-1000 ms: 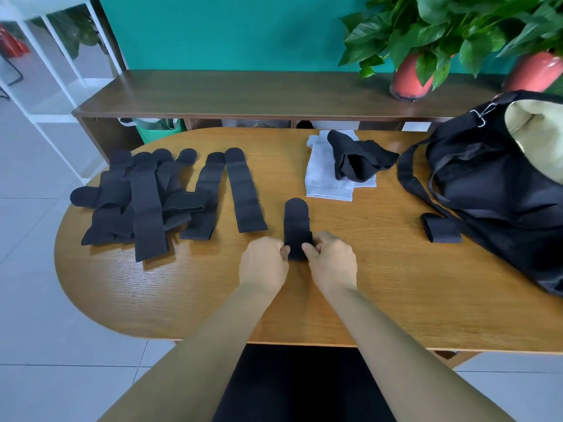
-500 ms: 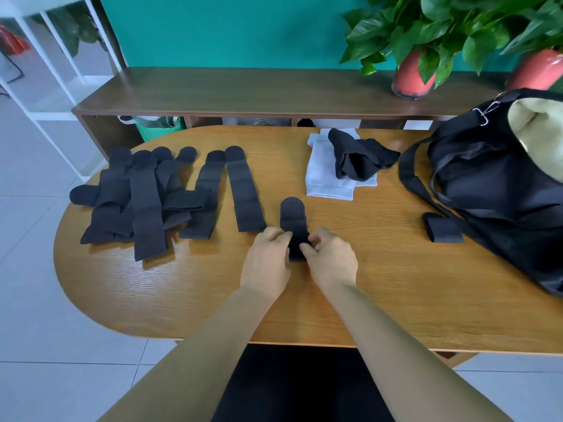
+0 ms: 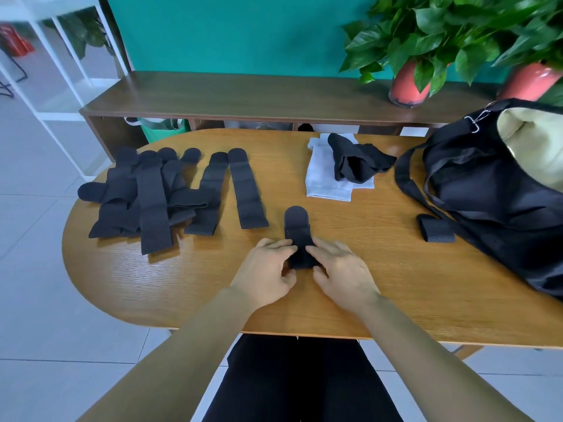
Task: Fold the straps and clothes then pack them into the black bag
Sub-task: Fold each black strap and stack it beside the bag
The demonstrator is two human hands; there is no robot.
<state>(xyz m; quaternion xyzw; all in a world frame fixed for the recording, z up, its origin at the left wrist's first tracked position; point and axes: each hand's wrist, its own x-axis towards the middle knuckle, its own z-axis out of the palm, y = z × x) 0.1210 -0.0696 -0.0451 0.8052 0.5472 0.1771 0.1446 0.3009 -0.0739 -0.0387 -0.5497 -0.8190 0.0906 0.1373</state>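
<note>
The half-folded strap [image 3: 297, 229] lies at the near middle of the wooden table [image 3: 152, 284], rounded end pointing far. Its doubled near part is pinched from either side by the left hand [image 3: 265, 269] and right hand [image 3: 341, 269], fingers curled onto the fabric. Judging by the layout, the task is early: one folded strap [image 3: 436, 231] sits just beside the black bag [image 3: 493, 190] at the right (nothing visibly packed). To the left wait a flat strap [image 3: 248, 190] and a strap pile [image 3: 146, 196]; far off, a crumpled black garment [image 3: 356, 162] rests on white cloth [image 3: 329, 184].
</note>
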